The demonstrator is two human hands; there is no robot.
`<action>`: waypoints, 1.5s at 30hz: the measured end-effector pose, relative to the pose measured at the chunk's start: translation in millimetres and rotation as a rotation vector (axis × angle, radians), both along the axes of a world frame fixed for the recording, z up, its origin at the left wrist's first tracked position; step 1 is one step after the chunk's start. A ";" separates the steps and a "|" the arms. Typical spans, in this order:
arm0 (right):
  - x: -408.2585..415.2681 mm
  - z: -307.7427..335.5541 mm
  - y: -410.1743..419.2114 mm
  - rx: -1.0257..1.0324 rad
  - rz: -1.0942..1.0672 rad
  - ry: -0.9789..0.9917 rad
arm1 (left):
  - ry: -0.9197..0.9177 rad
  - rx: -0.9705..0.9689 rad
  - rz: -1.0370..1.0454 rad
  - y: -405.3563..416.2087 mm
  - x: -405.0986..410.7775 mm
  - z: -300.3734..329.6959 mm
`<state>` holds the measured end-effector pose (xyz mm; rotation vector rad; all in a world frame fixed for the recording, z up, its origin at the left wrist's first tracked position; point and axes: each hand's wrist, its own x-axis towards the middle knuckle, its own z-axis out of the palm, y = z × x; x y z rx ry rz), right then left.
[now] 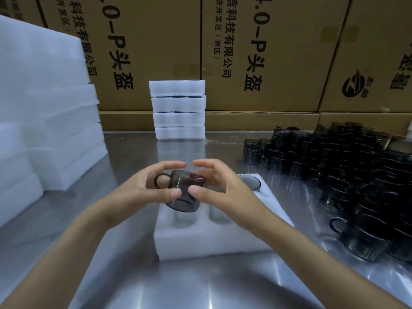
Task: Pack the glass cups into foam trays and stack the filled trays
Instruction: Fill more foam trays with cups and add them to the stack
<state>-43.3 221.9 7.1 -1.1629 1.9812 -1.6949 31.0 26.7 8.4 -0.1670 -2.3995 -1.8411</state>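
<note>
A: From the head camera, what have the hands got?

B: Both hold one smoky glass cup (185,190) above the foam tray (214,239). The left hand (147,186) has thumb and fingers curled round the side with the handle; the right hand (214,186) pinches the other side. The cup hangs tilted over an empty pocket, not yet seated.

A: Is the tray filled?

B: Hardly. One cup (250,182) sits in a far pocket; the near pockets look bare.

A: What could go wrong?

B: I'd judge the tilt the main risk: lowered crooked, the base may catch the pocket's lip and jam, or the handle may snag the foam. Smooth glass held by fingertips could also slip onto the metal table (124,284).

A: And the rest?

B: Loose cups (356,175) crowd the right, four filled trays (179,109) stand stacked behind.
</note>
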 end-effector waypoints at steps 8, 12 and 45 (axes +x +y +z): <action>3.8 -6.1 -2.6 0.108 -0.115 0.190 | 0.018 -0.156 0.116 1.8 19.0 -9.7; 7.4 -8.1 -4.6 0.135 -0.113 0.220 | 0.021 -0.230 0.130 -0.1 24.3 -15.0; 23.6 -15.4 -2.1 0.204 -0.189 0.446 | 0.498 -0.572 0.330 11.5 36.7 -26.5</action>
